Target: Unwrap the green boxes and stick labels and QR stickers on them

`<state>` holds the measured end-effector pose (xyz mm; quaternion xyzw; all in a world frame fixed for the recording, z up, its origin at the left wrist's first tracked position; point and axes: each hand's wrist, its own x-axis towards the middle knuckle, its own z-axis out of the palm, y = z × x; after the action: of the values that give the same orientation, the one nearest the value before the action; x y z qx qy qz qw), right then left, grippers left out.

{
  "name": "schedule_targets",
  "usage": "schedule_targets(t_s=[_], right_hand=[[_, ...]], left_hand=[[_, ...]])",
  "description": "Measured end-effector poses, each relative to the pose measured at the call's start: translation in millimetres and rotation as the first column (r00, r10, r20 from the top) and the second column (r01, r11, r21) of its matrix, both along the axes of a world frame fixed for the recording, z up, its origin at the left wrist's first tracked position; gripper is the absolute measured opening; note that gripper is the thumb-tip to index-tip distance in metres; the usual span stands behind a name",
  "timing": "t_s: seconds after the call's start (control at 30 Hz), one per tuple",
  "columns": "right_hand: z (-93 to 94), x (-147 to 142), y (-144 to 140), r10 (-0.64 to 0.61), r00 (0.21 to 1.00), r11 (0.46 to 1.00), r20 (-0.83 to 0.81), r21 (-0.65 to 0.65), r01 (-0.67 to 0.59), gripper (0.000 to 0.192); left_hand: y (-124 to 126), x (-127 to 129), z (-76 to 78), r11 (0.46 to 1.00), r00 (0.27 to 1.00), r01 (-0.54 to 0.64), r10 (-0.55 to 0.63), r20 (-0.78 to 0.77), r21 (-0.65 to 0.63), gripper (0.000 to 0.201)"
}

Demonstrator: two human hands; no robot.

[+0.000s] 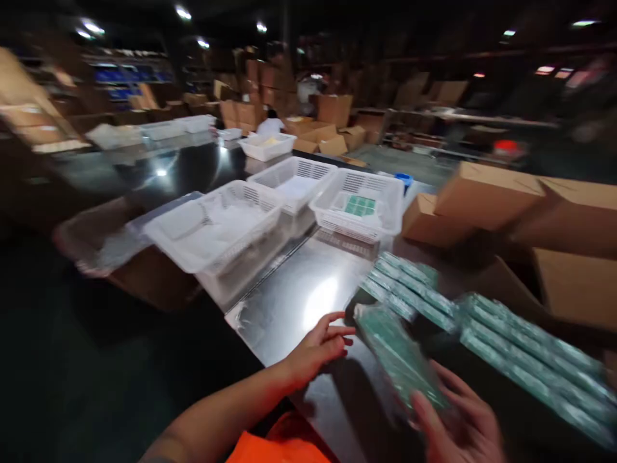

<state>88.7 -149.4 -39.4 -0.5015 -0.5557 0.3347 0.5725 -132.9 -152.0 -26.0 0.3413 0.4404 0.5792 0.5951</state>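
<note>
My right hand (457, 411) grips the near end of a long green packet (398, 354) in clear plastic wrap, thumb on top and fingers round its far side. The packet is held tilted above the shiny metal table (284, 308). Close to its far end is my left hand (322, 347), fingers spread and nothing in them; a small gap seems to separate the fingertips from the packet. Rows of similar wrapped green packets (525, 360) lie to the right, and another group of green packets (409, 283) lies just beyond the held one.
White plastic baskets stand ahead: one basket (168, 241) with clear wrapping, one (313, 168) behind it, and one (332, 215) with a green item. Cardboard boxes (486, 193) crowd the right side. A carton (139, 276) with plastic sits below the table's left edge.
</note>
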Motion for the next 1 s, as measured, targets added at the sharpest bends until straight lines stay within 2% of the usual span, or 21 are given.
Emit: schedule_targets(t_s=[0.03, 0.07, 0.1, 0.17, 0.23, 0.33, 0.4, 0.43, 0.53, 0.63, 0.67, 0.7, 0.73, 0.77, 0.8, 0.83, 0.87, 0.9, 0.93, 0.97, 1.0], right_hand=[[0.5, -10, -9, 0.061, 0.998, 0.998, 0.014, -0.013, -0.061, 0.031], [0.4, -18, -15, 0.178, 0.983, 0.984, 0.044, -0.011, -0.178, 0.039], [-0.2, -26, -19, 0.299, 0.949, 0.954, 0.098, -0.015, -0.299, 0.053], [-2.9, -34, -21, 0.430, 0.865, 0.892, 0.260, 0.028, -0.452, 0.065], [-7.0, -36, -22, 0.376, 0.834, 0.877, 0.404, 0.135, -0.461, 0.057], [-14.5, -38, -20, 0.165, 0.877, 0.886, 0.451, 0.323, -0.333, 0.035], [-19.6, -46, -19, 0.092, 0.876, 0.877, 0.474, 0.378, -0.297, 0.015], [-21.8, -52, -18, 0.085, 0.859, 0.869, 0.505, 0.385, -0.312, 0.017], [-24.3, -72, -19, 0.187, 0.770, 0.835, 0.610, 0.314, -0.452, 0.037], [-15.5, -82, -18, 0.479, 0.625, 0.729, 0.617, 0.116, -0.674, 0.027], [-9.7, -81, -14, 0.545, 0.605, 0.699, 0.581, 0.085, -0.711, 0.026], [-3.0, -79, -8, 0.555, 0.625, 0.700, 0.549, 0.098, -0.708, 0.028], [4.2, -74, 1, 0.496, 0.682, 0.740, 0.538, 0.148, -0.656, 0.031], [11.2, -69, 12, 0.368, 0.745, 0.805, 0.557, 0.211, -0.555, 0.033], [17.5, -63, 24, 0.195, 0.772, 0.862, 0.605, 0.271, -0.429, 0.035], [22.8, -57, 38, 0.021, 0.737, 0.893, 0.675, 0.318, -0.317, 0.038], [26.8, -51, 51, -0.118, 0.655, 0.905, 0.746, 0.352, -0.239, 0.040], [29.6, -46, 62, -0.203, 0.557, 0.907, 0.805, 0.369, -0.203, 0.039], [31.3, -42, 70, -0.243, 0.479, 0.905, 0.844, 0.375, -0.203, 0.033], [32.1, -39, 76, -0.256, 0.435, 0.897, 0.863, 0.380, -0.226, 0.023], [32.5, -37, 77, -0.256, 0.422, 0.888, 0.870, 0.384, -0.253, 0.015]], left_hand=[[5, 16, 0.8, 0.997, 0.980, 0.015, 0.000, 0.199, -0.077, 0.062], [10, 28, 2.5, 0.988, 0.943, 0.001, 0.051, 0.328, -0.157, 0.059], [14, 36, 4.6, 0.972, 0.914, -0.020, 0.112, 0.391, -0.234, 0.054], [20, 42, 8.1, 0.941, 0.897, -0.021, 0.168, 0.410, -0.339, 0.051], [18, 41, 8.5, 0.922, 0.907, 0.010, 0.155, 0.391, -0.387, 0.054], [0, 37, 2.6, 0.898, 0.928, 0.071, 0.101, 0.359, -0.435, 0.054], [-17, 32, -3.8, 0.891, 0.938, 0.088, 0.077, 0.338, -0.445, 0.050], [-25, 28, -7.3, 0.890, 0.945, 0.094, 0.062, 0.322, -0.446, 0.048], [-46, 9, -16.9, 0.889, 0.979, 0.068, 0.029, 0.204, -0.453, 0.060], [-65, -17, -22.6, 0.897, 0.989, -0.129, 0.083, -0.125, -0.423, 0.089], [-71, -26, -22.9, 0.902, 0.959, -0.193, 0.089, -0.271, -0.387, 0.087], [-77, -33, -22.4, 0.908, 0.905, -0.241, 0.083, -0.417, -0.342, 0.076], [-82, -39, -21.2, 0.921, 0.830, -0.266, 0.069, -0.553, -0.284, 0.056], [-85, -43, -19.4, 0.942, 0.735, -0.264, 0.057, -0.676, -0.208, 0.033], [-86, -46, -17.3, 0.966, 0.618, -0.240, 0.072, -0.783, -0.101, 0.023], [-84, -48, -15.2, 0.980, 0.489, -0.194, 0.129, -0.863, 0.037, 0.031], [-81, -48, -13.5, 0.973, 0.366, -0.125, 0.227, -0.902, 0.194, 0.039], [-75, -48, -12.2, 0.939, 0.276, -0.039, 0.338, -0.900, 0.341, 0.044], [-67, -46, -11.5, 0.888, 0.222, 0.041, 0.439, -0.871, 0.458, 0.046], [-57, -44, -11.3, 0.844, 0.194, 0.096, 0.505, -0.841, 0.528, 0.045], [-47, -42, -11.5, 0.832, 0.171, 0.123, 0.518, -0.838, 0.540, 0.041]])
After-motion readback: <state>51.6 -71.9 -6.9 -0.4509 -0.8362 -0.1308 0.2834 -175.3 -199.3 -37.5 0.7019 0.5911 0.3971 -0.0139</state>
